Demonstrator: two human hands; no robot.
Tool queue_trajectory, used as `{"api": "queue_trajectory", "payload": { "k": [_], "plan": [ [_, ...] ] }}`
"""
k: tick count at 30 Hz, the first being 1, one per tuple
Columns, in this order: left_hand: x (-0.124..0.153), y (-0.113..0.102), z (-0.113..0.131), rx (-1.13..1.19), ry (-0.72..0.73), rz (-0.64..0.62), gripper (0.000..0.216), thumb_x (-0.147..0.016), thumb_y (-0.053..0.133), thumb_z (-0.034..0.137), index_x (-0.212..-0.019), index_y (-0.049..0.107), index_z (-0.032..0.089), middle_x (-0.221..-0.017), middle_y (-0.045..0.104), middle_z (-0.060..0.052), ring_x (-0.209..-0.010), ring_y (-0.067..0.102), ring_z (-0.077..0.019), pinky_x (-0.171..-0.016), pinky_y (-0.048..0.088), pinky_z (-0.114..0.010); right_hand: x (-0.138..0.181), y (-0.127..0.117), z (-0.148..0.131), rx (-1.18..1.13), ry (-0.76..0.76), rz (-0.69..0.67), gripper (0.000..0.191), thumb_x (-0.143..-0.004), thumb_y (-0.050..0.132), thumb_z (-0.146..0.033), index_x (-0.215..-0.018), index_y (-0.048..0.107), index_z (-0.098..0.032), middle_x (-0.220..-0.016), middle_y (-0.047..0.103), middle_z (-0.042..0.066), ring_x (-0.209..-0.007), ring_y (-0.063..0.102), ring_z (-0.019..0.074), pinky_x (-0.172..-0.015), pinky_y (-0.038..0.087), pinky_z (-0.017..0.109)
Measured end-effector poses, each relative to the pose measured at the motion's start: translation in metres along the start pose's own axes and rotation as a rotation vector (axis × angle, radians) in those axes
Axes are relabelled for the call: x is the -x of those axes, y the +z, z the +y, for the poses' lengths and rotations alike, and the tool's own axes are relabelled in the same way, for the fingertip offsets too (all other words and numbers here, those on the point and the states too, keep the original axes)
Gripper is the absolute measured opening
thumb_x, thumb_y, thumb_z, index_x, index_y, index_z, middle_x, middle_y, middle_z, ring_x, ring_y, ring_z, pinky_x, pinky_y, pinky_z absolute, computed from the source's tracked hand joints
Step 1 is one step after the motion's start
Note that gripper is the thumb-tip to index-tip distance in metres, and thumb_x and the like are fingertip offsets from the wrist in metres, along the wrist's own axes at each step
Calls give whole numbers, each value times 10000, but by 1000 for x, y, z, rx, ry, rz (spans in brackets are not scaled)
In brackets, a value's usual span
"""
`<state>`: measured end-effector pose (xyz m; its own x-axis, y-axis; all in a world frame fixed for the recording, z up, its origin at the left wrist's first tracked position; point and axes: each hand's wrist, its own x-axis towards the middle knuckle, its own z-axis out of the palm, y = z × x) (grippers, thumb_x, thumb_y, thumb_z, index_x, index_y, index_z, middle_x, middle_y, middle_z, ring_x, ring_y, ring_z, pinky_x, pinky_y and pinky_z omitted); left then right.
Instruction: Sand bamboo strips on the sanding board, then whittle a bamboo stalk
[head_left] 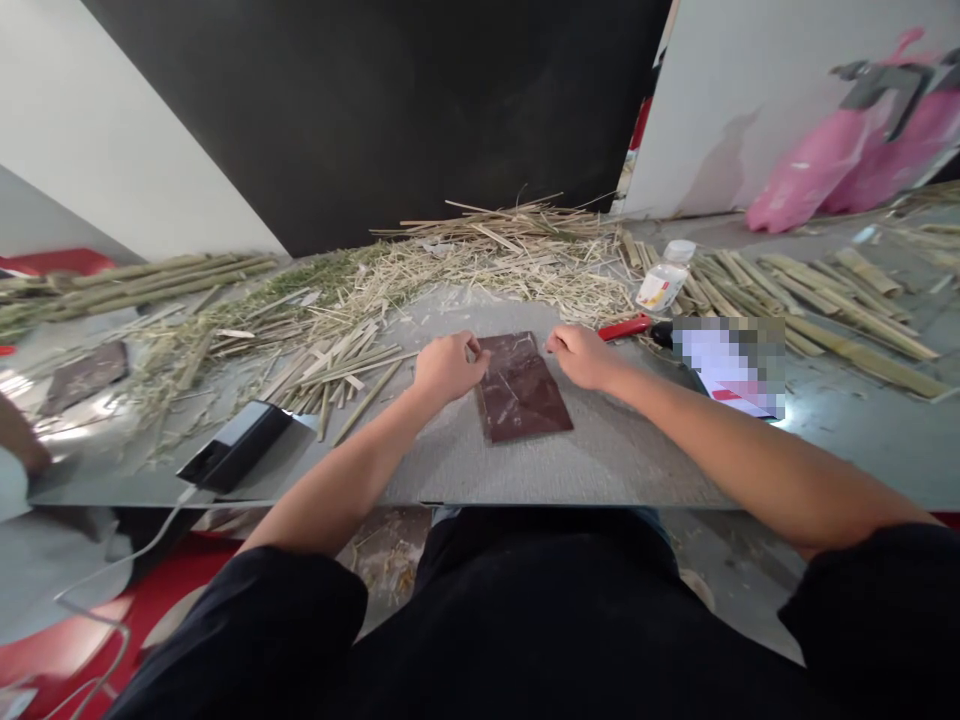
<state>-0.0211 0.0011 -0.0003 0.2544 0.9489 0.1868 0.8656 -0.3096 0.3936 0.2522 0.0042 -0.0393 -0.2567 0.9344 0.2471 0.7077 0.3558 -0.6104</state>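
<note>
A dark brown rectangular board (525,400) with pale scratches lies flat on the worktable in front of me. At its left edge my left hand (452,368) is closed, thumb and fingers curled together; anything between them is too small to tell. Just beyond its upper right corner, my right hand (583,356) is also closed, with the fingertips pinched and their contents not visible. Close beside the right hand is a red-handled tool (624,328), its other end dark and partly hidden.
Split bamboo strips and shavings (480,260) heap along the back. Wider bamboo pieces (832,300) lie right, near a small clear bottle (665,275), a lit phone (724,365) and pink spray bottles (817,165). A black box with a cable (240,445) sits at front left.
</note>
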Motion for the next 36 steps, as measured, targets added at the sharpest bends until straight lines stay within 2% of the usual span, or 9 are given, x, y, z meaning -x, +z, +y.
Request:
{"api": "queue_trajectory", "payload": {
  "k": [3, 5, 7, 10, 13, 20, 26, 31, 36],
  "plan": [
    [-1, 8, -4, -21, 185, -41, 398, -890, 711, 490, -1198, 698, 237, -1094, 705, -104, -995, 689, -294, -896, 536, -436, 2, -1, -5, 24, -126, -39, 177, -1023, 489, -246, -870, 575, -240, -982, 699, 103, -951, 619, 271, -874, 453, 393],
    [-3, 15, -7, -33, 307, -115, 609, -852, 745, 577, -1361, 639, 258, -1329, 618, -133, -1233, 609, -346, -1055, 483, -492, 6, -2, -11, 19, -161, -76, 158, -1036, 495, -270, -915, 594, -248, -977, 703, 90, -930, 626, 265, -853, 449, 387],
    [-4, 20, -10, -48, 362, -189, 714, -835, 743, 643, -1423, 601, 264, -1429, 545, -147, -1345, 519, -381, -1137, 414, -541, 10, -2, -19, 1, -180, -112, 160, -1034, 527, -291, -901, 606, -250, -950, 702, 79, -891, 629, 254, -818, 445, 376],
    [-5, 25, -11, -42, 407, -258, 710, -878, 686, 654, -1474, 564, 287, -1471, 495, -147, -1377, 465, -393, -1166, 353, -578, 16, -3, -28, -15, -200, -186, 156, -1009, 593, -303, -870, 634, -244, -943, 703, 78, -854, 628, 238, -788, 449, 365],
    [-6, 27, -10, -47, 434, -288, 695, -902, 638, 682, -1480, 552, 306, -1478, 475, -147, -1387, 434, -407, -1162, 321, -602, 18, -1, -30, -27, -155, -252, 43, -975, 642, -272, -964, 678, -250, -966, 722, 72, -826, 636, 228, -756, 459, 357],
    [-7, 29, -6, -67, 468, -294, 841, -821, 670, 794, -1491, 533, 304, -1498, 472, -153, -1444, 391, -415, -1206, 245, -604, 14, -4, -20, -11, -318, -235, 163, -950, 644, -203, -945, 795, -264, -1056, 705, 87, -974, 645, 268, -935, 453, 416],
    [-9, 20, -5, -17, 480, -375, 876, -809, 732, 726, -1552, 479, 337, -1616, 423, -107, -1513, 346, -406, -1262, 169, -578, 16, -25, -19, -74, -275, -331, 227, -905, 730, -280, -1094, 847, -323, -1051, 729, 75, -959, 649, 271, -970, 472, 423],
    [-12, 19, -11, -13, 470, -378, 920, -783, 765, 709, -1571, 448, 356, -1627, 421, -111, -1525, 328, -405, -1256, 174, -603, 16, -22, -23, -76, -301, -283, 263, -971, 650, -302, -1168, 823, -322, -1142, 727, 85, -1066, 640, 291, -1030, 458, 447],
    [-15, 9, -22, -61, 377, -358, 1027, -749, 793, 707, -1623, 369, 373, -1704, 270, -128, -1560, 211, -466, -1239, 138, -676, 17, -21, -21, -26, -345, -209, 267, -997, 607, -297, -1178, 803, -279, -1134, 699, 111, -1017, 648, 287, -985, 472, 449]
  ]
}}
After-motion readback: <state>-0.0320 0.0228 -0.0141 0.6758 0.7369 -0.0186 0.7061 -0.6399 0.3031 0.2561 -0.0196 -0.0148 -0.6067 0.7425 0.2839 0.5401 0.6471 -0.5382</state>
